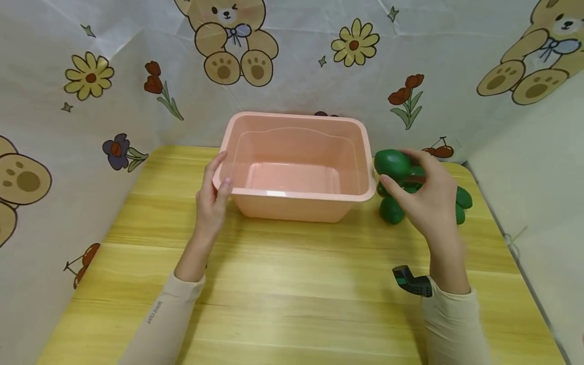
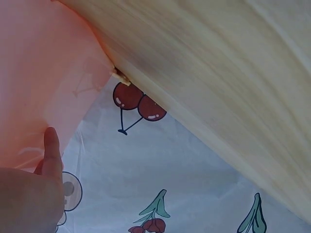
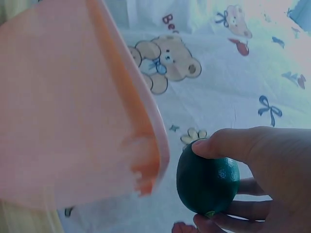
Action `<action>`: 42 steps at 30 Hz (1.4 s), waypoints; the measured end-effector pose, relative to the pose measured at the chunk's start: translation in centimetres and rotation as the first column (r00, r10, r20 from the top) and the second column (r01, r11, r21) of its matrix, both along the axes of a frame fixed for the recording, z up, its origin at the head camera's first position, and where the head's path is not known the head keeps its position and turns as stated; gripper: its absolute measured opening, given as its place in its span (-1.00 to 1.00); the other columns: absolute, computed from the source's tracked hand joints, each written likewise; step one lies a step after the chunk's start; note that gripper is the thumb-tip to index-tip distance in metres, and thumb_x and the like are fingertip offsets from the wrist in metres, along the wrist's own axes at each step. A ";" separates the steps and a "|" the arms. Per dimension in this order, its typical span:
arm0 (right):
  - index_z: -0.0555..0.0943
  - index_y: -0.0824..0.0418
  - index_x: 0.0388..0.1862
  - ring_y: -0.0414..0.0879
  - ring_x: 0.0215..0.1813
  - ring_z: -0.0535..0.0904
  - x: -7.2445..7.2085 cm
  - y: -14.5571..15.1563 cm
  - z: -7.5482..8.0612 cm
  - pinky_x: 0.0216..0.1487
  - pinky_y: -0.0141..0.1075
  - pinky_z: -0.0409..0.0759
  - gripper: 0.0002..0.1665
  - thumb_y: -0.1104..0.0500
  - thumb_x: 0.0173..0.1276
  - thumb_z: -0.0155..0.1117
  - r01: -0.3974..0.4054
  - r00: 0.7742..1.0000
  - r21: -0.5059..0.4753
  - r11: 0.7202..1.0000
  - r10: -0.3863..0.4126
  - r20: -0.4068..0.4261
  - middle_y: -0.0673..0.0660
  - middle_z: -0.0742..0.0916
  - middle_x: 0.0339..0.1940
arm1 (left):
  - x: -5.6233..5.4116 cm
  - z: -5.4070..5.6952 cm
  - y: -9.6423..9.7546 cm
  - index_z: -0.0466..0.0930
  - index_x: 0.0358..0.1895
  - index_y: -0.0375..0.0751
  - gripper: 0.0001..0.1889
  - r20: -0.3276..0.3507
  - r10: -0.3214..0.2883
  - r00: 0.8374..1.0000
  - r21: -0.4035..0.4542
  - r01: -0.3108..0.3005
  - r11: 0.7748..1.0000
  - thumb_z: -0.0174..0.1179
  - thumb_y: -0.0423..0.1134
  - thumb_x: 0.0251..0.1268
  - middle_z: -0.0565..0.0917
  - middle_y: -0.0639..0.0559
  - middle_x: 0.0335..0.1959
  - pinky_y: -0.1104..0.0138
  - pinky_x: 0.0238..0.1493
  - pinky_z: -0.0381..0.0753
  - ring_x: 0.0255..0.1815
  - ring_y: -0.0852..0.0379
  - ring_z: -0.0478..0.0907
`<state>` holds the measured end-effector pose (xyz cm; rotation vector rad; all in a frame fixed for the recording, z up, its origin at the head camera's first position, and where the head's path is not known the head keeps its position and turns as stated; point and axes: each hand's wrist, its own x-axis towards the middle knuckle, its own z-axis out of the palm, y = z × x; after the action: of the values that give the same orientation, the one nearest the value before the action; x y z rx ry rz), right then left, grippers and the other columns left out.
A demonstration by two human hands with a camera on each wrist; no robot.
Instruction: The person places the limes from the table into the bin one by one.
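Observation:
A pink plastic basin stands at the back of the wooden table, with nothing inside it. My left hand holds its front left corner, thumb over the rim; in the left wrist view a finger lies along the pink outer wall. Just off the basin's right side, my right hand grips a dark green egg-shaped fruit between thumb and fingers. The right wrist view shows this fruit with a small stem nub at its lower end. More green fruits lie under and behind the right hand, partly hidden by it.
Behind the wooden table hangs a white cloth printed with bears and flowers. The table's right edge runs beside a pale wall. A black device sits at the right wrist.

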<state>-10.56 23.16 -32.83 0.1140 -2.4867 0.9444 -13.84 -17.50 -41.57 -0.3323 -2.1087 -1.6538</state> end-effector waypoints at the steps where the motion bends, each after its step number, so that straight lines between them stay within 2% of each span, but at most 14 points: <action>1: 0.61 0.15 0.38 0.03 0.12 0.64 -0.3 -0.6 0.1 -0.04 -0.72 0.40 -0.28 0.05 0.26 0.61 -0.013 1.000 -0.008 1.000 0.012 -0.015 0.17 0.73 0.18 | -0.2 -0.3 -0.1 0.33 0.61 0.05 -0.42 0.004 0.001 1.000 -0.001 -0.001 1.000 0.04 -0.26 0.58 0.44 0.04 0.57 0.46 0.28 0.48 0.31 -0.19 0.53; 5: 0.62 0.12 0.38 0.01 0.13 0.64 -1.2 -2.5 0.0 -0.04 -0.64 0.43 -0.28 0.05 0.25 0.62 -0.067 0.996 -0.002 0.998 0.067 -0.067 0.15 0.75 0.17 | -0.6 -0.8 -0.4 0.32 0.60 0.22 -0.43 0.011 -0.003 1.000 -0.004 0.003 1.000 0.06 -0.15 0.60 0.41 0.22 0.58 0.33 0.39 0.48 0.42 -0.02 0.51; 8: 0.61 0.13 0.40 0.05 0.14 0.64 -1.5 -3.4 -0.5 -0.01 -0.40 0.50 -0.26 0.06 0.25 0.62 -0.114 0.990 0.037 0.993 0.117 -0.083 0.16 0.75 0.19 | -0.6 -0.8 -0.5 0.33 0.60 0.23 -0.43 0.008 -0.003 1.000 -0.009 0.003 1.000 0.06 -0.12 0.59 0.41 0.24 0.58 0.29 0.40 0.49 0.42 0.00 0.51; 11: 0.60 0.16 0.41 0.10 0.15 0.61 -1.6 -4.0 -1.0 0.05 -0.12 0.53 -0.24 0.09 0.23 0.63 -0.156 0.984 0.067 0.985 0.161 -0.077 0.20 0.73 0.22 | -0.5 -0.9 -0.5 0.33 0.60 0.22 -0.43 0.005 -0.003 1.000 -0.010 0.003 1.000 0.05 -0.12 0.59 0.41 0.23 0.57 0.32 0.38 0.49 0.40 -0.02 0.52; 13: 0.59 0.18 0.41 0.13 0.16 0.59 -1.5 -4.1 -1.2 0.08 0.00 0.51 -0.23 0.10 0.23 0.64 -0.175 0.981 0.078 0.981 0.181 -0.070 0.22 0.73 0.23 | -0.4 -0.8 -0.5 0.33 0.60 0.22 -0.43 0.006 -0.003 1.000 -0.008 0.003 1.000 0.05 -0.14 0.60 0.41 0.23 0.58 0.36 0.36 0.49 0.37 -0.04 0.52; 20: 0.60 0.21 0.39 0.15 0.18 0.57 -1.3 -3.9 -1.3 0.13 0.10 0.57 -0.28 0.09 0.28 0.61 -0.224 0.974 0.110 0.968 0.226 -0.010 0.24 0.72 0.20 | -0.3 -0.8 -0.3 0.33 0.60 0.24 -0.44 0.010 0.000 1.000 -0.006 0.000 1.000 0.04 -0.13 0.61 0.41 0.23 0.58 0.42 0.31 0.49 0.32 -0.10 0.54; 27: 0.66 0.23 0.30 0.12 0.16 0.62 -1.2 -3.3 -1.2 0.09 0.05 0.62 -0.45 0.14 0.37 0.52 -0.220 0.974 0.127 0.967 0.225 -0.024 0.23 0.74 0.16 | -0.2 -0.8 -0.2 0.33 0.59 0.25 -0.44 0.017 0.001 1.000 0.000 -0.001 1.000 0.03 -0.16 0.60 0.41 0.22 0.57 0.39 0.33 0.50 0.35 -0.10 0.54; 35: 0.67 0.24 0.29 0.13 0.19 0.65 -0.9 -2.0 -1.2 0.11 0.08 0.68 -0.49 0.16 0.39 0.49 -0.173 0.982 0.104 0.979 0.179 -0.059 0.19 0.76 0.19 | -0.1 -1.1 -0.2 0.33 0.59 0.23 -0.44 0.019 0.004 1.000 0.008 -0.004 1.000 0.03 -0.11 0.59 0.43 0.19 0.56 0.39 0.34 0.50 0.37 -0.08 0.53; 38: 0.67 0.22 0.30 0.10 0.18 0.66 -0.6 -1.2 -1.3 0.12 -0.08 0.66 -0.48 0.16 0.38 0.50 -0.148 0.986 0.091 0.985 0.154 -0.060 0.16 0.76 0.20 | 0.0 -1.1 -0.1 0.33 0.59 0.23 -0.44 0.020 0.005 1.000 0.008 -0.005 1.000 0.03 -0.10 0.59 0.42 0.19 0.57 0.37 0.34 0.50 0.37 -0.07 0.53; 42: 0.67 0.19 0.30 0.10 0.13 0.68 -0.3 0.2 -1.6 0.10 -0.49 0.51 -0.48 0.19 0.37 0.50 -0.120 0.991 0.088 0.989 0.125 -0.054 0.16 0.76 0.20 | 0.0 -0.9 -0.1 0.33 0.59 0.25 -0.44 0.023 0.015 1.000 -0.002 -0.015 1.000 0.03 -0.10 0.59 0.42 0.22 0.57 0.35 0.35 0.50 0.38 -0.03 0.52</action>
<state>-10.81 23.39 -34.39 0.3210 -2.4880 0.8717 -13.89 -17.61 -42.48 -0.2983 -2.1243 -1.6551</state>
